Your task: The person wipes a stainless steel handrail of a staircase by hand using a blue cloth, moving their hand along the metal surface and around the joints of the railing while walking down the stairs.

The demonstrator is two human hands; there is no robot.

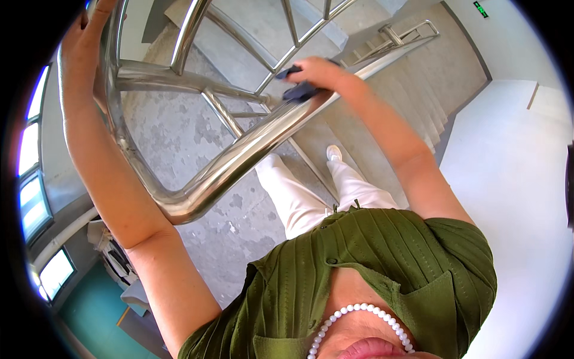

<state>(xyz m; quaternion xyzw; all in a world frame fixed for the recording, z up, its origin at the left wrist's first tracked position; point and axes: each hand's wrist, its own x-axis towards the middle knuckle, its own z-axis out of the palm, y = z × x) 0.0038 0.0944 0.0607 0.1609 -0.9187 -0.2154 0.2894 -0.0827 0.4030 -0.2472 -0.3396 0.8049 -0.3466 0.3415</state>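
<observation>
A dark cloth (301,91) lies bunched on the thick polished metal handrail (242,150), under my right hand (316,74), whose fingers hold it. Motion slightly blurs this hand. My left hand (92,24) is raised at the upper left rim, against the bent end of the stair railing (112,49); its fingers are partly cut off, so its grip is unclear. Thinner metal bars (224,112) join the railing below the handrail. The handrail bends sharply near my left forearm.
Concrete stairs (403,98) descend at the upper right beside a white wall (506,157). My shoe (333,153) stands on a step near the grey landing floor (242,224). Windows (33,148) line the left side. Above the stairs, a green lit sign (480,9) hangs on the wall.
</observation>
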